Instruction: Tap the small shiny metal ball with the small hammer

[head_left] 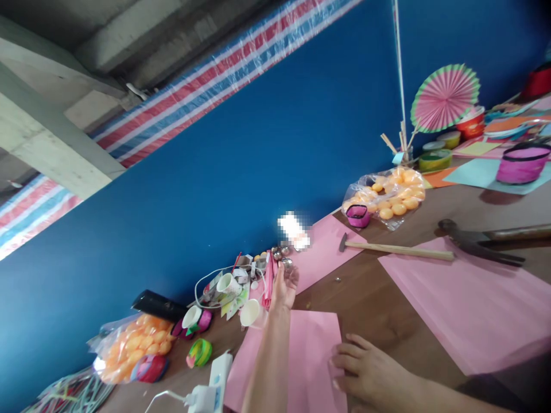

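Observation:
My left hand (284,289) reaches away from me over the table, with its thumb and fingers curled about a shiny silver ball (287,264). Further shiny balls (276,253) lie just beyond its fingertips. Pink strips (268,278) stand directly left of this hand. Beneath the left forearm lies a sheet of pink paper (314,350). My right hand (365,367) rests palm down, fingers spread, at the right edge of that sheet and on the brown table (361,310). Nothing shows in the right hand.
A small hammer (400,250) and a claw hammer (482,241) lie at the right, by pink paper (469,304). Bags of orange balls (398,198) sit against the blue wall (241,160) and at left. Paper cups (251,314) and a power strip (219,376) stand left.

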A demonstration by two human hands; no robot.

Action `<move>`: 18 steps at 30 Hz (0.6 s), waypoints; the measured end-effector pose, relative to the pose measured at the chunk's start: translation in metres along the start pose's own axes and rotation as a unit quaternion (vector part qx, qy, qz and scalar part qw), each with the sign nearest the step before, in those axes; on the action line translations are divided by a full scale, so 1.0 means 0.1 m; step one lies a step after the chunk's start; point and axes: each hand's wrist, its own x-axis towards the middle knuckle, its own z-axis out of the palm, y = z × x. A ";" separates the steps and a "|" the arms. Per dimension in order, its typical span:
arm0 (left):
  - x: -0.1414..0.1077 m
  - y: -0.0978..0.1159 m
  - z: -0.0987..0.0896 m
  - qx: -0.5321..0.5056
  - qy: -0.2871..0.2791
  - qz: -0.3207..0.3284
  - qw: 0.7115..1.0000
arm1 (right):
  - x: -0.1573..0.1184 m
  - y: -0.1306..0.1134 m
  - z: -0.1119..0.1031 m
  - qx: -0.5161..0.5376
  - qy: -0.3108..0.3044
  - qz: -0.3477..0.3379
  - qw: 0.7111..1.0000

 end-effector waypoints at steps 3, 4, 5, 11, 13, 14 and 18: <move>-0.13 0.06 -0.07 0.010 -0.001 -0.005 1.000 | -0.01 -0.01 -0.02 0.003 -0.011 -0.002 1.000; -0.18 0.07 -0.10 0.013 -0.002 -0.006 1.000 | -0.01 -0.02 -0.04 0.002 -0.015 -0.001 1.000; -0.24 0.08 -0.13 0.016 -0.002 -0.007 1.000 | -0.01 -0.03 -0.07 0.002 -0.020 -0.002 1.000; -0.56 0.07 -0.33 -0.005 -0.003 -0.026 1.000 | -0.03 -0.11 -0.27 0.011 -0.026 -0.056 0.998; -0.66 0.04 -0.38 -0.015 0.009 -0.035 0.999 | -0.05 -0.14 -0.32 0.018 -0.021 -0.053 0.998; -0.70 0.02 -0.40 -0.016 0.019 -0.040 0.999 | -0.07 -0.15 -0.34 0.024 -0.017 -0.047 0.998; -0.90 -0.08 -0.45 -0.015 0.047 -0.052 0.997 | -0.22 -0.11 -0.46 0.032 0.008 -0.024 0.999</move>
